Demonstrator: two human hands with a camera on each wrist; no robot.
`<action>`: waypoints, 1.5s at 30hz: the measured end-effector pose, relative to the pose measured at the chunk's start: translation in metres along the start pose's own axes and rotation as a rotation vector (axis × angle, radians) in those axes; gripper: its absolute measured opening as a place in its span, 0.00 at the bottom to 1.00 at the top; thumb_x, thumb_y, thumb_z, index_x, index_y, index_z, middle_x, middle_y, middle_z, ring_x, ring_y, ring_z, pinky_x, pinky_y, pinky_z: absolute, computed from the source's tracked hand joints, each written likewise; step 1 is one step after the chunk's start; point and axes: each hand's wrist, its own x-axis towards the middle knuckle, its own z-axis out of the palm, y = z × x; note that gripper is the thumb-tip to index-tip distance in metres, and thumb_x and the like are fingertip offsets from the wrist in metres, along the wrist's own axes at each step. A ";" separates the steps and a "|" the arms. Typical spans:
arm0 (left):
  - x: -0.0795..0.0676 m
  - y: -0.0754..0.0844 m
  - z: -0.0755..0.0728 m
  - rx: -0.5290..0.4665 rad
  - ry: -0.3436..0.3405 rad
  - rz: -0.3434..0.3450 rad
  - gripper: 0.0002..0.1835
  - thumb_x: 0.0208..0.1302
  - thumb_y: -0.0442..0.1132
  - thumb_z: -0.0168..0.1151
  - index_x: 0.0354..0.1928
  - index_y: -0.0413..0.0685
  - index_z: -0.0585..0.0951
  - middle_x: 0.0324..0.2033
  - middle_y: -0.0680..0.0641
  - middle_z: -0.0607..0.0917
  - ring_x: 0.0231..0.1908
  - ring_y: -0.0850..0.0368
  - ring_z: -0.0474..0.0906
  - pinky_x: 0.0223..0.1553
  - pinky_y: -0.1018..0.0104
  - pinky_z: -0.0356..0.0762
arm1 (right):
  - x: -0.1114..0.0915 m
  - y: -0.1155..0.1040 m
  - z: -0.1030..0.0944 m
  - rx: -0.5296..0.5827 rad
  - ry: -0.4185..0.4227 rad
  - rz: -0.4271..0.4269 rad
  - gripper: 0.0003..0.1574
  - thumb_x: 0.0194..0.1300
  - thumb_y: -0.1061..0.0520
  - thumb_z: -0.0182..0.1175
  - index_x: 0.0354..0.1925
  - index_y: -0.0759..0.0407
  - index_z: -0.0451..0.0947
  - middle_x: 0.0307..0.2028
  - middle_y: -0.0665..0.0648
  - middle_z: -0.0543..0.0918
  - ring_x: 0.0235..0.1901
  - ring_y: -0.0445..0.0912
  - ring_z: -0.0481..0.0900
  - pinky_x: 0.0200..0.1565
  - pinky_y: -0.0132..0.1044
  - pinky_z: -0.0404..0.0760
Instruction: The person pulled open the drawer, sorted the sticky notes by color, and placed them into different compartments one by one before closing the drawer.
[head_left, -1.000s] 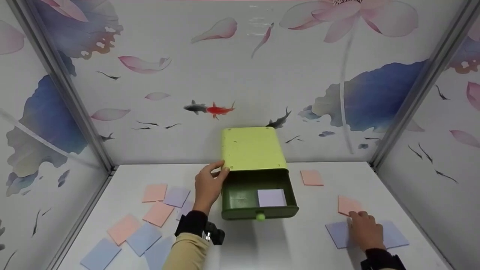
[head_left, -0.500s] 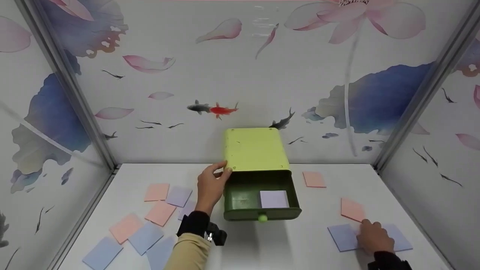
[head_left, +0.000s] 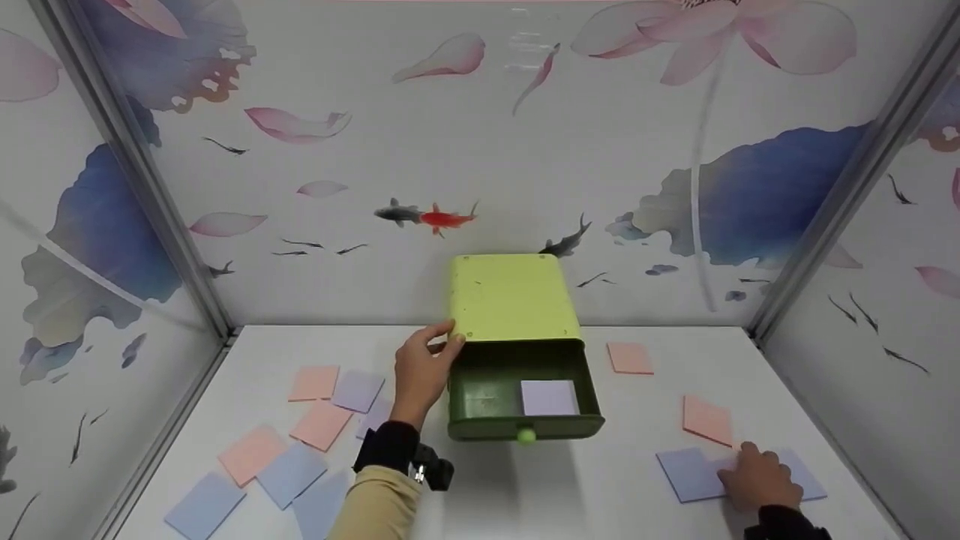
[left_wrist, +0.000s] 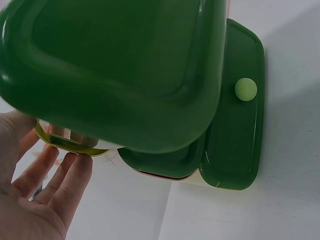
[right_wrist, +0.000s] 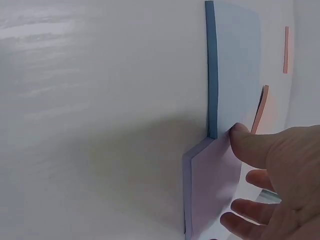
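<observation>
1. Your left hand (head_left: 420, 375) grips the front left corner of the yellow-green housing (head_left: 514, 296) between thumb and fingers.
2. Your right hand (head_left: 761, 480) lies over the purple pad (right_wrist: 210, 185), thumb tip near its join with the blue pad (right_wrist: 237, 65), other fingers loosely bent. Cannot tell whether it grips anything.
3. Step, as judged: getting hold of the purple pad while the housing is steadied.
4. Next move calls for fingertips along the pad's edges and a clean pinch that leaves the blue pad lying; slipping on the thin edge is the likely fault.
5. Dark green drawer (head_left: 487, 430): pulled out, lilac pad (head_left: 550, 397) inside, towards the right.
6. Outward on the surface (head_left: 622, 495): two orange pads (head_left: 706, 420) at right; mixed pads (head_left: 291, 475) at left, some overlapping.
</observation>
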 end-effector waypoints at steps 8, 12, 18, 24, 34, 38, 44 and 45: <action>-0.002 0.001 -0.001 0.003 -0.009 0.021 0.19 0.67 0.46 0.63 0.58 0.51 0.81 0.58 0.46 0.81 0.52 0.47 0.83 0.48 0.55 0.82 | 0.005 0.003 -0.003 0.053 -0.063 -0.007 0.42 0.55 0.42 0.69 0.45 0.79 0.69 0.38 0.75 0.74 0.38 0.64 0.74 0.38 0.58 0.78; -0.004 0.002 -0.001 -0.001 -0.012 0.028 0.19 0.67 0.46 0.62 0.58 0.51 0.80 0.58 0.46 0.81 0.52 0.47 0.83 0.48 0.55 0.82 | 0.006 0.002 -0.003 0.113 -0.079 -0.022 0.42 0.51 0.41 0.72 0.40 0.80 0.72 0.31 0.68 0.78 0.32 0.55 0.75 0.35 0.48 0.78; -0.005 0.002 -0.002 -0.008 -0.013 0.025 0.19 0.67 0.46 0.62 0.58 0.51 0.80 0.58 0.47 0.81 0.53 0.47 0.82 0.49 0.55 0.82 | 0.008 -0.001 -0.001 0.162 -0.129 0.025 0.48 0.49 0.40 0.74 0.44 0.81 0.67 0.36 0.73 0.78 0.36 0.58 0.77 0.41 0.51 0.78; -0.004 0.003 -0.002 0.002 -0.007 0.018 0.19 0.67 0.46 0.62 0.58 0.52 0.80 0.57 0.47 0.82 0.52 0.47 0.83 0.48 0.55 0.82 | 0.007 -0.006 -0.003 0.161 -0.121 0.016 0.50 0.48 0.41 0.74 0.47 0.81 0.68 0.40 0.74 0.79 0.37 0.58 0.77 0.44 0.53 0.77; -0.003 0.001 -0.002 -0.011 -0.010 0.011 0.19 0.67 0.46 0.62 0.58 0.52 0.80 0.58 0.47 0.81 0.53 0.47 0.82 0.48 0.56 0.82 | 0.009 -0.023 -0.026 0.164 0.004 -0.109 0.24 0.61 0.61 0.57 0.51 0.78 0.70 0.41 0.72 0.80 0.36 0.55 0.78 0.40 0.51 0.78; -0.003 0.000 -0.001 -0.008 -0.012 0.019 0.19 0.67 0.46 0.62 0.58 0.52 0.80 0.58 0.47 0.81 0.53 0.47 0.82 0.48 0.55 0.82 | 0.012 -0.034 -0.034 0.214 0.050 -0.108 0.25 0.58 0.59 0.59 0.49 0.78 0.73 0.41 0.72 0.81 0.37 0.56 0.80 0.38 0.50 0.78; -0.003 0.000 -0.001 -0.015 -0.010 0.014 0.19 0.67 0.46 0.62 0.58 0.52 0.81 0.57 0.47 0.82 0.52 0.47 0.83 0.49 0.55 0.82 | 0.009 -0.059 -0.045 0.246 0.150 -0.174 0.20 0.59 0.59 0.61 0.46 0.72 0.79 0.39 0.68 0.84 0.36 0.54 0.81 0.36 0.49 0.78; -0.003 0.000 -0.001 -0.015 -0.012 0.013 0.19 0.67 0.46 0.63 0.58 0.52 0.80 0.57 0.47 0.82 0.52 0.47 0.83 0.49 0.55 0.82 | 0.008 -0.064 -0.046 0.248 0.173 -0.187 0.18 0.60 0.59 0.60 0.46 0.70 0.80 0.39 0.68 0.85 0.35 0.54 0.81 0.35 0.49 0.78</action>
